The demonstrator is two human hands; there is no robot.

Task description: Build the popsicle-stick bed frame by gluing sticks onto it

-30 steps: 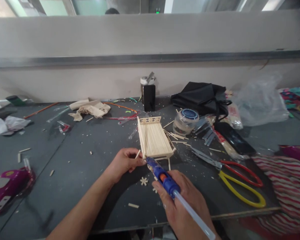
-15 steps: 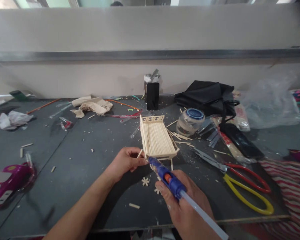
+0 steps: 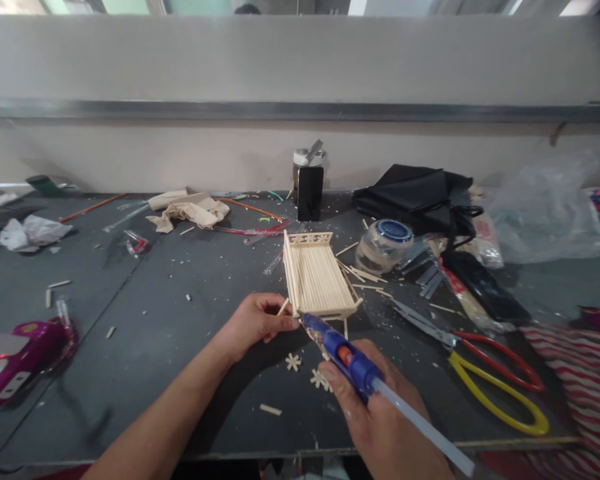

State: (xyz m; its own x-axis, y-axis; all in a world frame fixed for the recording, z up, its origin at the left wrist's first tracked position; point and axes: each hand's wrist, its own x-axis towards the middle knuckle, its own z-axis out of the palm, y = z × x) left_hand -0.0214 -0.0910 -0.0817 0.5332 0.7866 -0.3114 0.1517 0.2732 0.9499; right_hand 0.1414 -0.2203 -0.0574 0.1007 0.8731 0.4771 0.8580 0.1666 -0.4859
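Note:
A miniature bed made of thin wooden sticks (image 3: 320, 280) stands on the dark table, its patterned headboard at the far end. My left hand (image 3: 260, 320) is closed at the bed's near left corner, thumb and fingers pinching it. A short stick (image 3: 283, 307) pokes up beside those fingers. In my right hand (image 3: 375, 400) is a blue hot glue gun (image 3: 347, 357), with a clear glue stick (image 3: 423, 427) jutting from its back. Its nozzle meets the same corner, close to my left thumb; the exact contact spot is too small to tell. Star-shaped stick pieces (image 3: 293, 362) lie just below.
Right of the bed are a clear jar with a blue lid (image 3: 384, 247), loose sticks (image 3: 367, 275) and scissors with red and yellow handles (image 3: 473, 360). A phone (image 3: 311, 193) leans upright behind the bed. A magenta device (image 3: 23, 360) lies at left; a black bag (image 3: 413, 190) sits at back right.
The whole view has shifted slightly, so things appear a little further right. Both hands keep their hold, and the glue gun's nozzle stays at the bed's near left corner.

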